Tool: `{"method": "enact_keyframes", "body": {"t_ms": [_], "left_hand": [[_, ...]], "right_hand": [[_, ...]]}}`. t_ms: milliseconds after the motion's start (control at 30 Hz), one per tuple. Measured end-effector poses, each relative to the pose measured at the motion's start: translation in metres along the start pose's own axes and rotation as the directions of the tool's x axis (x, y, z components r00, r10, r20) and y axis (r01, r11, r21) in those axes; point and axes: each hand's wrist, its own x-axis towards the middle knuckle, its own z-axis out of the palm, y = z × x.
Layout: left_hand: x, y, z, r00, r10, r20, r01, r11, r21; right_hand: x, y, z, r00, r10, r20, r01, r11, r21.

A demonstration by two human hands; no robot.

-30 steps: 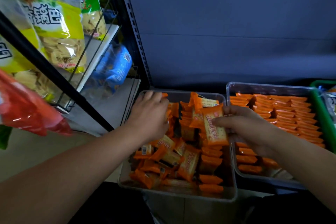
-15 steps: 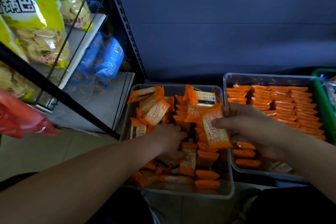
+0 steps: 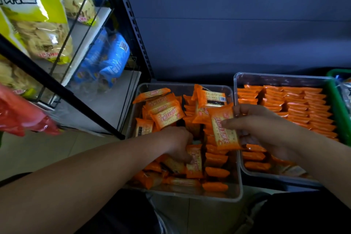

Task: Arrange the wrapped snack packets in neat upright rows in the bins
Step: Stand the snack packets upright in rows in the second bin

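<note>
R hand (image 3: 266, 129) pinches one orange packet (image 3: 225, 131), thumb across its face, over left bin's (image 3: 182, 86) 3 o'clock edge. L hand (image 3: 176, 142) digs, fingers curled, into loose packets (image 3: 194, 161) mid-bin; can't tell if it grips any. At 3 o'clock, right bin (image 3: 281, 77) holds neat rows (image 3: 303, 104).

Shows bright orange on the snack packets (image 3: 167, 114), each face with a cream cracker-grid panel and red lettering. Shows only plain orange edges in the right bin (image 3: 266, 77). Clear, colourless plastic for that and the left bin (image 3: 190, 196). Green on the basket (image 3: 340, 112). Yellow-green with black, white-outlined characters on the big bags (image 3: 38, 15). Blue on the smaller bags (image 3: 114, 59). Glossy red on the near bag (image 3: 19, 118). Black for the shelf post (image 3: 57, 86), dull blue-grey for the back panel (image 3: 228, 24).
</note>
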Motion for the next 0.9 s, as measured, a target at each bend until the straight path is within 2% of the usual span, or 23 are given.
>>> {"method": "enact_keyframes", "body": {"t_ms": [67, 200, 267, 433, 533, 600, 667, 733, 800, 867, 900], "left_hand": [[0.000, 0.001, -0.001, 0.999, 0.011, -0.035, -0.013, 0.998, -0.057], [-0.010, 0.006, -0.008, 0.996, 0.027, 0.091, -0.020, 0.997, -0.078], [-0.017, 0.007, -0.008, 0.995, 0.060, 0.082, -0.051, 0.993, -0.103], [-0.047, -0.001, -0.015, 0.987, 0.110, -0.120, -0.118, 0.991, -0.067], [-0.067, -0.014, -0.019, 0.953, 0.005, -0.304, -0.084, 0.965, -0.248], [-0.081, -0.026, -0.024, 0.878, -0.104, -0.467, -0.070, 0.937, -0.342], [-0.094, -0.039, -0.033, 0.763, -0.205, -0.613, -0.085, 0.908, -0.410], [-0.100, -0.056, -0.041, 0.663, -0.336, -0.669, -0.077, 0.858, -0.507], [-0.095, -0.071, -0.044, 0.577, -0.416, -0.703, -0.030, 0.849, -0.527], [-0.085, -0.079, -0.041, 0.517, -0.418, -0.747, 0.032, 0.881, -0.471], [-0.081, -0.079, -0.040, 0.508, -0.401, -0.762, 0.073, 0.902, -0.425]], "right_hand": [[0.000, 0.000, -0.001, 1.000, -0.008, -0.005, 0.008, 1.000, 0.010], [0.000, 0.001, -0.004, 0.999, -0.018, -0.027, 0.018, 1.000, 0.009], [0.001, 0.001, -0.005, 0.999, -0.021, -0.028, 0.022, 1.000, 0.009], [0.000, -0.002, -0.003, 0.999, -0.028, -0.031, 0.028, 1.000, -0.002], [0.001, -0.003, -0.001, 0.999, -0.036, -0.030, 0.036, 0.999, -0.004], [0.001, -0.005, 0.001, 0.998, -0.049, -0.037, 0.048, 0.999, -0.004], [0.001, -0.007, 0.004, 0.997, -0.058, -0.041, 0.058, 0.998, 0.000], [0.002, -0.007, 0.007, 0.998, -0.061, -0.033, 0.061, 0.998, 0.000], [0.003, -0.007, 0.010, 0.998, -0.058, -0.030, 0.058, 0.998, -0.011], [0.003, -0.005, 0.011, 0.998, -0.053, -0.036, 0.053, 0.999, -0.015], [0.004, -0.005, 0.012, 0.998, -0.051, -0.039, 0.050, 0.999, -0.019]]}}
